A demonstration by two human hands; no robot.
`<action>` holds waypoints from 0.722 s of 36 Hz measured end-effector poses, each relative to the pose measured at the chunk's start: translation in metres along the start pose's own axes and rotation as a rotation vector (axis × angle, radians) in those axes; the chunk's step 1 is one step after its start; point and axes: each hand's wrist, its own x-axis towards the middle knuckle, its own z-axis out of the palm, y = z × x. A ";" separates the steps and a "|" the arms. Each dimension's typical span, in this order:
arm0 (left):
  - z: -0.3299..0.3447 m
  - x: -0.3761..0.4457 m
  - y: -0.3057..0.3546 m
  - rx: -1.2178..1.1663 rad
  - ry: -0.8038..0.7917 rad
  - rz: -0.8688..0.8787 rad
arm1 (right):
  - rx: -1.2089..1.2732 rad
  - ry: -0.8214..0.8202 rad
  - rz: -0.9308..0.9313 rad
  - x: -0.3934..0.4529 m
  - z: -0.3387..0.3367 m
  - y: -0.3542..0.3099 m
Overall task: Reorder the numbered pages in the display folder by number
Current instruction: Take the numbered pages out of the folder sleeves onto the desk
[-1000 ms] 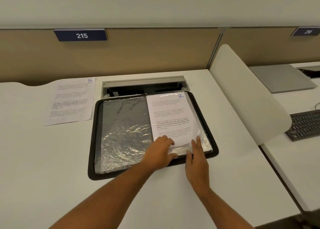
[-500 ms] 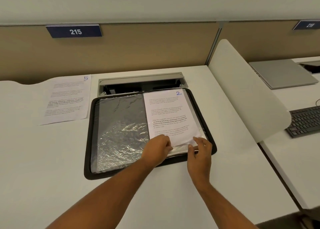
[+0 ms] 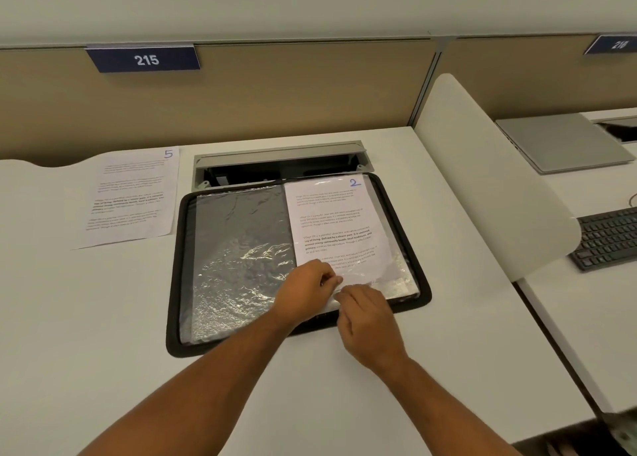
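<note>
While the folder point(image 3: 241, 266) lies open flat on the counter point(image 3: 103, 317), the reordering looks barely begun: page 2 point(image 3: 331, 221) sits in the right-hand sleeve just beyond the fingers, and page 5 point(image 3: 132, 197) lies loose well off to their left. Both the left hand point(image 3: 305, 292) and right hand point(image 3: 365, 317) pinch that sleeve's near edge. Its crinkled left sleeve point(image 3: 238, 249) holds no page.
</note>
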 end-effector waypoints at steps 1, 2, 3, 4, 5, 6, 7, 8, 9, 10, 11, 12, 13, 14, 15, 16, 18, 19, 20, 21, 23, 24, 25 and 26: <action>0.000 0.000 0.001 0.008 0.004 0.012 | 0.008 -0.041 0.014 0.000 0.005 0.000; -0.001 -0.001 0.002 0.017 0.004 0.019 | 0.014 -0.095 0.041 -0.001 0.011 0.001; -0.001 -0.001 0.002 0.023 0.000 0.025 | 0.008 -0.156 0.069 -0.001 0.016 0.002; -0.001 -0.002 0.002 0.027 -0.006 0.027 | -0.012 -0.215 0.087 -0.002 0.020 0.004; -0.002 -0.003 0.002 0.026 -0.010 0.025 | -0.034 -0.266 0.096 -0.004 0.023 0.006; -0.002 -0.004 0.001 0.018 -0.013 0.017 | -0.049 -0.301 0.096 -0.005 0.026 0.008; -0.002 -0.005 0.000 0.005 -0.012 0.006 | -0.060 -0.322 0.094 -0.006 0.028 0.009; -0.002 -0.007 -0.001 -0.009 -0.009 -0.006 | -0.073 -0.335 0.092 -0.008 0.030 0.010; -0.002 -0.009 -0.002 -0.024 -0.003 -0.016 | -0.093 -0.342 0.087 -0.009 0.030 0.011; -0.002 -0.012 -0.003 -0.037 0.005 -0.024 | -0.117 -0.338 0.074 -0.010 0.031 0.012; -0.001 -0.015 -0.005 -0.047 0.014 -0.034 | -0.138 -0.320 0.055 -0.011 0.031 0.013; -0.001 -0.019 -0.007 -0.054 0.023 -0.049 | -0.152 -0.286 0.032 -0.013 0.031 0.013; -0.001 -0.023 -0.008 -0.056 0.034 -0.066 | -0.159 -0.246 0.016 -0.014 0.030 0.013; -0.001 -0.028 -0.010 -0.057 0.044 -0.084 | -0.160 -0.208 0.002 -0.015 0.029 0.013; -0.001 -0.033 -0.012 -0.056 0.052 -0.099 | -0.164 -0.180 -0.010 -0.017 0.027 0.013; -0.001 -0.037 -0.015 -0.053 0.057 -0.111 | -0.179 -0.163 -0.025 -0.018 0.025 0.013; 0.000 -0.047 -0.020 -0.045 0.061 -0.131 | -0.209 -0.147 -0.050 -0.018 0.022 0.014; 0.000 -0.051 -0.022 -0.040 0.063 -0.142 | -0.214 -0.144 -0.057 -0.018 0.020 0.014; 0.000 -0.055 -0.024 -0.036 0.063 -0.150 | -0.216 -0.143 -0.064 -0.017 0.020 0.015; 0.001 -0.058 -0.026 -0.034 0.062 -0.158 | -0.216 -0.139 -0.072 -0.017 0.019 0.015; 0.002 -0.064 -0.028 -0.032 0.058 -0.174 | -0.209 -0.132 -0.090 -0.019 0.017 0.014; 0.002 -0.066 -0.028 -0.026 0.055 -0.179 | -0.205 -0.126 -0.099 -0.022 0.015 0.013; 0.003 -0.068 -0.029 -0.019 0.053 -0.179 | -0.198 -0.120 -0.112 -0.026 0.013 0.012; 0.003 -0.070 -0.029 -0.013 0.047 -0.178 | -0.192 -0.112 -0.123 -0.032 0.010 0.010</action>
